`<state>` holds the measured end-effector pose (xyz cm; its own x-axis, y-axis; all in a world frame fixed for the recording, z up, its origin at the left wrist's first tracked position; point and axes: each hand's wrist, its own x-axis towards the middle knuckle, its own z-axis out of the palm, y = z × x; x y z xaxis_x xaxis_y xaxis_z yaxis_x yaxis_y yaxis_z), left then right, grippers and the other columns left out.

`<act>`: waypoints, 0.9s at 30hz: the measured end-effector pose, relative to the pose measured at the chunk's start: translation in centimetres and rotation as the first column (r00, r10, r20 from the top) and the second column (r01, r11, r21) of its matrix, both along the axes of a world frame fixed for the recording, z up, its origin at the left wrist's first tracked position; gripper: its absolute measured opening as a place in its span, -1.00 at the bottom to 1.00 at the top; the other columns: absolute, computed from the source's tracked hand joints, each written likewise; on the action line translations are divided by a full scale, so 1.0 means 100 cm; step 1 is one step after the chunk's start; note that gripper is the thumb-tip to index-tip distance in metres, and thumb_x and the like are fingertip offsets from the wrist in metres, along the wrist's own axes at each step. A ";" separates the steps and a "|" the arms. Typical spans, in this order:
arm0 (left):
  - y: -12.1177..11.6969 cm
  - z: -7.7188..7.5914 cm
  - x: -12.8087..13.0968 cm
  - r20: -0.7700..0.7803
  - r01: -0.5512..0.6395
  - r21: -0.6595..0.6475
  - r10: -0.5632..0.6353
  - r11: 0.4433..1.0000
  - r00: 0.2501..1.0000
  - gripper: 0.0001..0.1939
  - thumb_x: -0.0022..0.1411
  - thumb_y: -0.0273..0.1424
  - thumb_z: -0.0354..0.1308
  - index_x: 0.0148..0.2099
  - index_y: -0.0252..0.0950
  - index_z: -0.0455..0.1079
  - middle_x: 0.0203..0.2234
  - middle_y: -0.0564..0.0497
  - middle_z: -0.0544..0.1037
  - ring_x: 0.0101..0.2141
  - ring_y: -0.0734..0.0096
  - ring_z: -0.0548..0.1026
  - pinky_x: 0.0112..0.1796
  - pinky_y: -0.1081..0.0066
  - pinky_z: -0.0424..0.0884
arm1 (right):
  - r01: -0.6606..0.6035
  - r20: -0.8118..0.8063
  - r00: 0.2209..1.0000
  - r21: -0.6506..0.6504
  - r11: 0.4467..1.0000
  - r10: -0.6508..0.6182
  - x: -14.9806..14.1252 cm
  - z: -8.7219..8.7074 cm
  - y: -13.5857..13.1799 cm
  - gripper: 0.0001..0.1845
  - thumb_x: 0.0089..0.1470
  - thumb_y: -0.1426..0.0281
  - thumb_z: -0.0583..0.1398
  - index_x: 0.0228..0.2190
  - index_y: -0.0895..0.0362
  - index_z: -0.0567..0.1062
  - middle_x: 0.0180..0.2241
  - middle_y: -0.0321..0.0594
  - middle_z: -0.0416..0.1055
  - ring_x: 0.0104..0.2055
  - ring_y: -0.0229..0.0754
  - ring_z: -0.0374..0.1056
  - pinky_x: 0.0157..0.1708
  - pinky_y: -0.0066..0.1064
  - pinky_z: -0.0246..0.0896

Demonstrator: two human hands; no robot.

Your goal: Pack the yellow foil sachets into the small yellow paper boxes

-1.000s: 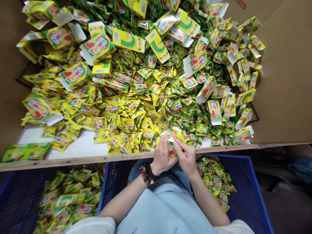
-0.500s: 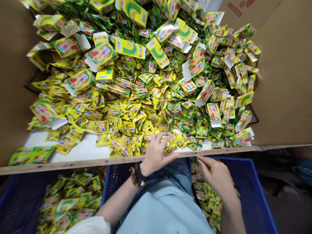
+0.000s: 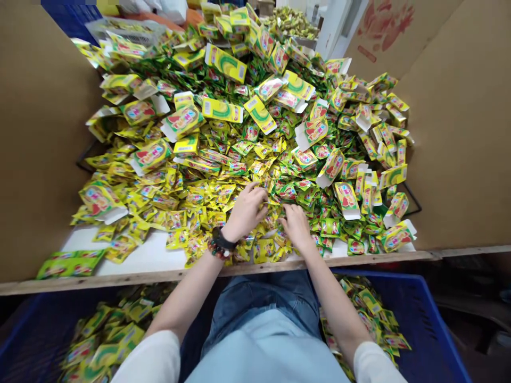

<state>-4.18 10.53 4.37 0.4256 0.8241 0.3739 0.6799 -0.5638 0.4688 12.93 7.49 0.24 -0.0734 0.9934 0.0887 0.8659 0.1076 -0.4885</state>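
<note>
Your left hand point(image 3: 245, 213) rests on the heap with its fingers spread and curved, and your right hand point(image 3: 295, 226) sits just beside it, bent down with its fingers among the packets. Neither is clenched, and this view doesn't show whether either one is grasping anything. Right under them lie the yellow-and-green foil sachets point(image 3: 223, 205), a deep loose heap scattered with flattened printed cartons point(image 3: 182, 121), their white flaps showing. The heap covers most of a white work board point(image 3: 131, 256), which has a wooden front edge point(image 3: 199, 274) just in front of you. A strip of green sachets point(image 3: 69, 264) lies apart near the board's left corner.

Brown cardboard walls point(image 3: 43, 133) and point(image 3: 459, 133) flank the board. Below the edge, a blue plastic crate point(image 3: 35, 348) sits to your left and another point(image 3: 425, 324) to your right, both holding more sachets. Your beaded bracelet point(image 3: 216, 249) and black wristband point(image 3: 222, 239) are on your left wrist, above your denim lap point(image 3: 259, 297). Beyond the heap stand another blue crate point(image 3: 72, 13) and a red-printed carton flap point(image 3: 383, 29), beside a white panel point(image 3: 339, 26).
</note>
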 end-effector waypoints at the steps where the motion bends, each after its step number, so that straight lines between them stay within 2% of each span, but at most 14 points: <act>1: -0.006 0.002 -0.005 0.088 -0.043 -0.050 0.047 0.998 0.995 -0.89 0.16 -0.52 0.06 -0.26 -0.27 0.38 -0.30 -0.02 0.52 -0.17 0.26 0.43 -0.14 0.29 0.35 | -0.002 0.004 1.000 -0.001 1.000 0.002 0.006 0.000 -0.005 -0.79 0.08 0.47 0.23 -0.20 0.23 0.55 -0.22 0.05 0.48 -0.09 0.06 0.34 -0.08 -0.14 0.27; 3: -0.020 0.003 -0.010 0.234 -0.170 -0.179 0.210 0.969 0.949 -0.91 0.22 -0.43 0.04 -0.24 -0.28 0.36 -0.45 0.08 0.46 -0.46 0.44 0.37 -0.33 0.42 0.31 | 0.004 -0.057 0.998 0.007 1.000 -0.004 0.018 -0.001 -0.018 -0.88 0.09 0.38 0.24 -0.36 0.19 0.55 -0.30 -0.02 0.48 -0.16 0.01 0.36 -0.13 -0.19 0.28; 5: -0.033 0.001 -0.008 0.319 -0.243 -0.291 0.333 0.925 0.887 -0.86 0.25 -0.34 0.05 -0.25 -0.29 0.35 -0.50 0.13 0.42 -0.58 0.54 0.26 -0.43 0.47 0.23 | 0.030 -0.303 0.953 0.005 1.000 -0.027 0.025 0.001 -0.033 -0.82 0.10 0.29 0.23 -0.41 0.16 0.53 -0.35 -0.11 0.48 -0.25 -0.07 0.38 -0.24 -0.27 0.31; 6: -0.039 -0.001 -0.004 0.347 -0.240 -0.332 0.355 0.912 0.868 -0.84 0.26 -0.31 0.05 -0.26 -0.29 0.35 -0.51 0.14 0.41 -0.59 0.55 0.24 -0.45 0.48 0.21 | 0.049 -0.472 0.880 -0.009 0.999 -0.047 0.026 0.003 -0.040 -0.79 0.11 0.24 0.23 -0.39 0.14 0.52 -0.37 -0.16 0.48 -0.31 -0.11 0.39 -0.31 -0.32 0.32; 8: -0.049 -0.007 0.008 0.389 -0.167 -0.405 0.335 0.899 0.858 -0.81 0.28 -0.28 0.04 -0.26 -0.30 0.36 -0.54 0.15 0.37 -0.57 0.54 0.24 -0.45 0.49 0.20 | 0.070 -0.752 0.653 -0.057 0.996 -0.089 0.023 0.009 -0.051 -0.75 0.08 0.18 0.24 -0.37 0.13 0.50 -0.45 -0.24 0.47 -0.42 -0.18 0.38 -0.42 -0.38 0.30; 9: -0.053 -0.010 0.014 0.415 -0.101 -0.439 0.302 0.893 0.858 -0.79 0.29 -0.27 0.03 -0.26 -0.30 0.37 -0.55 0.15 0.36 -0.55 0.53 0.25 -0.45 0.50 0.20 | 0.064 -0.823 0.559 -0.079 0.995 -0.101 0.019 0.011 -0.056 -0.74 0.07 0.16 0.25 -0.37 0.12 0.49 -0.49 -0.28 0.45 -0.47 -0.21 0.36 -0.45 -0.40 0.29; 10: -0.057 -0.013 0.019 0.449 -0.026 -0.467 0.263 0.884 0.854 -0.76 0.31 -0.25 0.01 -0.27 -0.30 0.38 -0.56 0.14 0.35 -0.54 0.52 0.26 -0.45 0.50 0.21 | 0.061 -0.863 0.493 -0.091 0.994 -0.110 0.016 0.014 -0.059 -0.73 0.06 0.15 0.27 -0.38 0.12 0.49 -0.51 -0.31 0.44 -0.51 -0.24 0.33 -0.47 -0.42 0.27; 12: -0.063 -0.016 0.028 0.533 0.123 -0.509 0.199 0.852 0.823 -0.69 0.34 -0.20 -0.04 -0.25 -0.31 0.40 -0.54 0.11 0.37 -0.52 0.50 0.28 -0.45 0.50 0.24 | 0.074 -0.893 0.431 -0.108 0.991 -0.129 0.010 0.017 -0.064 -0.71 0.03 0.13 0.28 -0.41 0.12 0.48 -0.56 -0.35 0.40 -0.58 -0.31 0.25 -0.54 -0.47 0.20; 14: -0.068 -0.018 0.031 0.592 0.244 -0.548 0.165 0.800 0.789 -0.63 0.35 -0.13 -0.04 -0.16 -0.31 0.43 -0.48 0.07 0.42 -0.51 0.49 0.30 -0.47 0.50 0.27 | 0.110 -0.885 0.432 -0.140 0.984 -0.174 0.008 0.018 -0.066 -0.68 0.02 0.10 0.28 -0.43 0.12 0.47 -0.64 -0.41 0.31 -0.66 -0.37 0.12 -0.65 -0.51 0.04; 17: -0.071 -0.019 0.029 0.612 0.348 -0.598 0.131 0.722 0.780 -0.58 0.22 -0.09 0.17 -0.03 -0.29 0.45 -0.34 0.02 0.52 -0.50 0.50 0.35 -0.47 0.50 0.31 | 0.146 -0.852 0.467 -0.188 0.971 -0.235 0.009 0.016 -0.066 -0.64 0.00 0.07 0.29 -0.44 0.13 0.46 -0.71 -0.46 0.21 -0.71 -0.41 -0.02 -0.72 -0.54 -0.13; 19: -0.072 -0.019 0.027 0.637 0.385 -0.595 0.121 0.706 0.761 -0.58 0.16 -0.12 0.25 -0.04 -0.28 0.48 -0.28 -0.02 0.56 -0.41 0.43 0.44 -0.39 0.48 0.38 | 0.081 -0.856 0.458 -0.227 0.971 -0.238 0.011 0.016 -0.067 -0.63 -0.04 0.08 0.32 -0.41 0.13 0.48 -0.71 -0.47 0.22 -0.72 -0.42 -0.02 -0.74 -0.55 -0.13; 23: -0.072 -0.023 0.026 0.687 0.426 -0.604 0.170 0.673 0.706 -0.65 0.19 -0.15 0.22 -0.11 -0.30 0.53 -0.24 -0.06 0.61 -0.18 0.23 0.52 -0.13 0.32 0.44 | -0.153 -0.885 0.417 -0.295 0.943 -0.209 0.019 0.021 -0.067 -0.62 -0.11 0.11 0.37 -0.34 0.11 0.52 -0.70 -0.48 0.27 -0.77 -0.41 0.01 -0.79 -0.54 -0.07; 25: -0.075 -0.026 0.027 0.697 0.440 -0.627 0.212 0.643 0.685 -0.65 0.16 -0.16 0.25 -0.11 -0.30 0.53 -0.18 -0.08 0.61 -0.12 0.18 0.52 -0.06 0.27 0.43 | -0.203 -0.879 0.450 -0.275 0.940 -0.160 0.023 0.025 -0.066 -0.65 -0.07 0.12 0.35 -0.33 0.12 0.56 -0.69 -0.45 0.30 -0.76 -0.42 0.00 -0.78 -0.54 -0.08; 27: -0.079 -0.028 0.029 0.715 0.444 -0.637 0.267 0.630 0.646 -0.61 0.13 -0.17 0.28 -0.05 -0.29 0.50 -0.12 -0.10 0.59 -0.09 0.19 0.52 -0.05 0.27 0.44 | -0.189 -0.867 0.490 -0.212 0.959 -0.095 0.025 0.029 -0.065 -0.69 -0.05 0.15 0.34 -0.34 0.12 0.60 -0.63 -0.39 0.37 -0.70 -0.41 0.06 -0.72 -0.54 0.00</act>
<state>-1.33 2.63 1.54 0.4092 0.9054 -0.1127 -0.1022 0.1682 0.9804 15.42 0.99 3.11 -0.1484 0.9831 -0.1069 -0.0119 -0.1098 -0.9939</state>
